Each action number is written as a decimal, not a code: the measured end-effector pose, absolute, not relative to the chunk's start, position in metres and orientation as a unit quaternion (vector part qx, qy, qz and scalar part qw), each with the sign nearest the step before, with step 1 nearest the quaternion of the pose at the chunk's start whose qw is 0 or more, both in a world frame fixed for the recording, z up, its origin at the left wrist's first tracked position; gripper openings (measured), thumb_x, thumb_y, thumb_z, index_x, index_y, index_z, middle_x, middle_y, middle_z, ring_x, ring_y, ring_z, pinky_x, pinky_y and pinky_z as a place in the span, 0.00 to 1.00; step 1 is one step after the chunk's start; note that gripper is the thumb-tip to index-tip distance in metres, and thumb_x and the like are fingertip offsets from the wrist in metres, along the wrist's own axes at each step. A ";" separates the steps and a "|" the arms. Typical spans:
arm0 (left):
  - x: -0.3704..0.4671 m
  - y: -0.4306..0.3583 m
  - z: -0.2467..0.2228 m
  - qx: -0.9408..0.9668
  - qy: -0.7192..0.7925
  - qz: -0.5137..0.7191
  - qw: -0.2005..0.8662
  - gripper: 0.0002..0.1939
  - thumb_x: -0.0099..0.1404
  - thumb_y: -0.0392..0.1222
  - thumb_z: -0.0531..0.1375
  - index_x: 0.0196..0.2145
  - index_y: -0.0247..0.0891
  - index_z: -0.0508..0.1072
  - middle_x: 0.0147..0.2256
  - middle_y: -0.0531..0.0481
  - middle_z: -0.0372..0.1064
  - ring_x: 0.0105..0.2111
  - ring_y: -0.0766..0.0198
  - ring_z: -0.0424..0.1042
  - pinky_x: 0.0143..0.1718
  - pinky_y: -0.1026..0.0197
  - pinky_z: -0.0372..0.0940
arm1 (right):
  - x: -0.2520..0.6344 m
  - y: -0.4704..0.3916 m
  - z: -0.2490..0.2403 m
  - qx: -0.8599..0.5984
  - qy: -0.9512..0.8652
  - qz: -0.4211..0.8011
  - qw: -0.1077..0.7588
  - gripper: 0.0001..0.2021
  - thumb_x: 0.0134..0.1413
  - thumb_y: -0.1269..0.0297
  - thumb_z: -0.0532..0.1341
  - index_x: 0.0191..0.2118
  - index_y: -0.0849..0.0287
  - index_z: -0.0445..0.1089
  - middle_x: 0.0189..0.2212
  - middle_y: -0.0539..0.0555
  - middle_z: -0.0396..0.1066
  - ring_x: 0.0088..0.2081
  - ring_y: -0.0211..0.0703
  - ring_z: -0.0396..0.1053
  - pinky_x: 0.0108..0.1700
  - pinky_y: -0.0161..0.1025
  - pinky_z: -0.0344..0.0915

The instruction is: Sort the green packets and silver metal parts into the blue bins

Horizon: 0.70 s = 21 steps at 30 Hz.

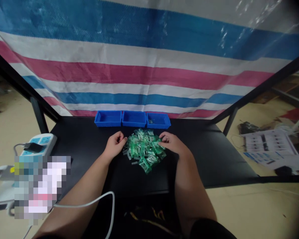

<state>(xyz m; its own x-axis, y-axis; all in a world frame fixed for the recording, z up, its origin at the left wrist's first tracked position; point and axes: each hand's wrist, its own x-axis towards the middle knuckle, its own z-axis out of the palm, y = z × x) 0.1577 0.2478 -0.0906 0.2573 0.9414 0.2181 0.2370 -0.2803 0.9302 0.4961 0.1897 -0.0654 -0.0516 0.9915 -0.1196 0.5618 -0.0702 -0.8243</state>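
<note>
A heap of small green see-through plastic packets (pixel 146 149) lies on the black tabletop between my hands. Small greyish pieces (pixel 134 163) lie loose along its lower left edge. My left hand (pixel 115 144) is at the heap's left side, fingers curled in and thumb pointing at the packets; whatever it may hold is hidden. On the right, my right hand (pixel 173 143) reaches the heap's edge with thumb and fingers apart, nothing visible between them. Behind the heap three blue trays stand in a row: left (pixel 108 124), middle (pixel 134 124) and right (pixel 158 126). A few small pieces lie in the right one.
A white power strip (pixel 51 144) with a black plug lies at the table's left, beside a pixelated object (pixel 49 182). A white cable (pixel 89 201) crosses over my left forearm. A striped sheet (pixel 139 74) hangs behind the trays, between dark frame bars.
</note>
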 end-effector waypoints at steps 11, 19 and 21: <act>0.159 0.248 -0.092 0.682 0.443 0.417 0.405 0.18 0.64 0.44 0.62 0.25 0.41 0.56 0.21 0.59 0.50 0.23 0.69 0.50 0.25 0.64 0.50 | 0.499 0.188 -0.065 -0.620 -0.604 0.398 0.303 0.21 0.48 0.49 0.71 0.42 0.56 0.69 0.26 0.47 0.70 0.27 0.38 0.65 0.31 0.36 0.58; 0.159 0.249 -0.092 0.680 0.446 0.415 0.407 0.18 0.64 0.43 0.62 0.25 0.41 0.56 0.21 0.60 0.50 0.23 0.69 0.51 0.26 0.65 0.50 | 0.496 0.181 -0.054 -0.575 -0.585 0.486 0.303 0.19 0.52 0.54 0.69 0.45 0.54 0.64 0.26 0.45 0.70 0.25 0.36 0.63 0.30 0.34 0.58; 0.160 0.249 -0.092 0.682 0.444 0.413 0.408 0.18 0.64 0.43 0.62 0.25 0.41 0.56 0.21 0.60 0.50 0.22 0.69 0.50 0.26 0.65 0.50 | 0.492 0.183 -0.051 -0.558 -0.561 0.500 0.351 0.16 0.55 0.53 0.68 0.43 0.55 0.68 0.27 0.46 0.69 0.24 0.35 0.63 0.28 0.34 0.58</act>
